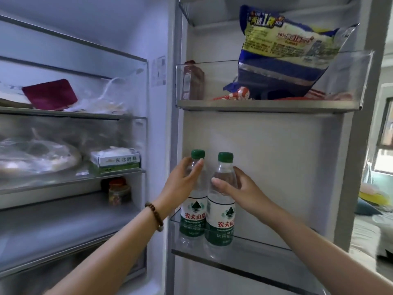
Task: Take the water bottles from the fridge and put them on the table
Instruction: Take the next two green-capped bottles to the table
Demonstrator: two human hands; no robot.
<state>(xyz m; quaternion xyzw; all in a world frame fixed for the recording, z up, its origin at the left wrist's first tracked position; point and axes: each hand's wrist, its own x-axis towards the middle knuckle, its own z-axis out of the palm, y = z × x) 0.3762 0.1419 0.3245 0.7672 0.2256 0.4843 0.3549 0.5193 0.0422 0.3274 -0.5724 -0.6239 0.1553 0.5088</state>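
Two clear plastic water bottles with green caps and green-and-white labels stand upright in the lower clear door shelf (265, 241) of the open fridge, touching each other. The left bottle (194, 201) is at the inner end of the shelf; the right bottle (222, 205) is just beside it.

The left hand (180, 182) wraps around the upper part of the left bottle, with its grip closed on it below the cap. The right hand (236, 186) holds the right bottle at the same height, thumb in front and fingers behind.

The risk, I think, is in the lift. Both bottles sit behind the front wall of the shelf, so if they are pulled outward before they are raised enough, the bottoms can catch on this wall. The plastic looks smooth and maybe wet from the cold, so a bottle could slip down through the fingers. The bottles also press together and may knock one another.

Above, a big blue and yellow plastic bag (285, 54) leans in the upper door shelf. The desk is not in view.
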